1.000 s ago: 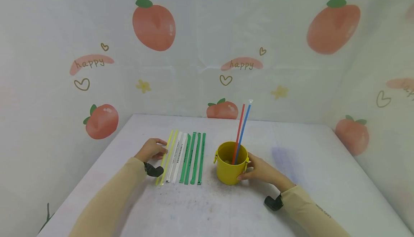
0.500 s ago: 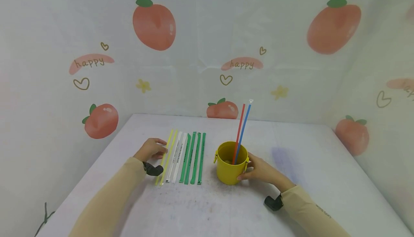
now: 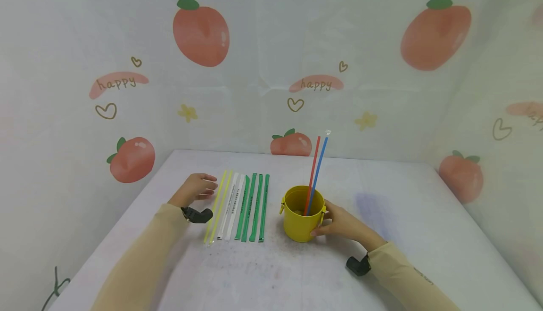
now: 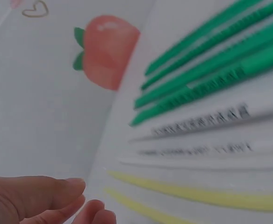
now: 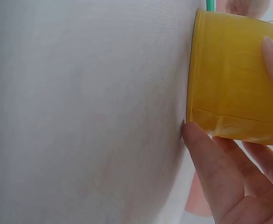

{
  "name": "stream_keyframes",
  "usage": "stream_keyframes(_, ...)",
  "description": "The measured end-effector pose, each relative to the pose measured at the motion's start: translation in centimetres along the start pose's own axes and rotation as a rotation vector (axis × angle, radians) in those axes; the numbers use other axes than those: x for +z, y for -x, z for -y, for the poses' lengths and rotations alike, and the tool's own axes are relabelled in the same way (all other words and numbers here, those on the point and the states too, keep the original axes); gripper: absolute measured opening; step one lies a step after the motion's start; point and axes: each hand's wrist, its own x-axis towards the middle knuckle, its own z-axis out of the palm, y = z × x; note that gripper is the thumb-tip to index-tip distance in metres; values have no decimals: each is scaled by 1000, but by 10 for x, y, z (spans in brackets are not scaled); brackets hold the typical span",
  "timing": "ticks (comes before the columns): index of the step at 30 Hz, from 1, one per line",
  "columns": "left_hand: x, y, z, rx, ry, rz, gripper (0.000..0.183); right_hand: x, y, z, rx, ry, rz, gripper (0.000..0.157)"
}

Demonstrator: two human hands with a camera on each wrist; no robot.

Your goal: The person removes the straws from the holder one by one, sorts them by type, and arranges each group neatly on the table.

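My left hand (image 3: 194, 189) hovers just left of two yellow straws (image 3: 221, 207), fingers loosely bent and holding nothing. In the left wrist view the thumb and fingertips of that hand (image 4: 38, 198) are apart from the yellow straw (image 4: 206, 198) ends. Two white straws (image 3: 234, 209) and several green wrapped straws (image 3: 256, 207) lie beside them in a row. My right hand (image 3: 339, 221) grips the side of a small yellow bucket (image 3: 299, 228), thumb in front and fingers behind. A red straw (image 3: 314, 169) and a blue straw (image 3: 319, 169) lean upright in the bucket.
The table (image 3: 271, 278) has a white cover with faint dark specks near its front. A white curtain (image 3: 254, 33) printed with fruit hangs behind and at both sides. A dark green cord (image 3: 56, 287) shows at the lower left.
My left hand has drawn up and slightly left, away from the yellow straws, with nothing in it. The right hand stays on the bucket, and the straws lie as before.
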Motion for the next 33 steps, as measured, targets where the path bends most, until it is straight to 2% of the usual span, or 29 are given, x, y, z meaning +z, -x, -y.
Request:
stream_keyframes(8,-1,14,-33,143,24,54,45,0,0,0,5,-9,6,105)
stream_keyframes(14,9,31,-63,254,60,109,42,-1,0,0,11,-2,2,105)
stream_keyframes(23,46,54,-104,415,183,181,40,-1,0,0,9,-9,3,106)
stream_keyframes(33,91,63,-124,518,283,224,38,0,0,1,9,-17,11,106)
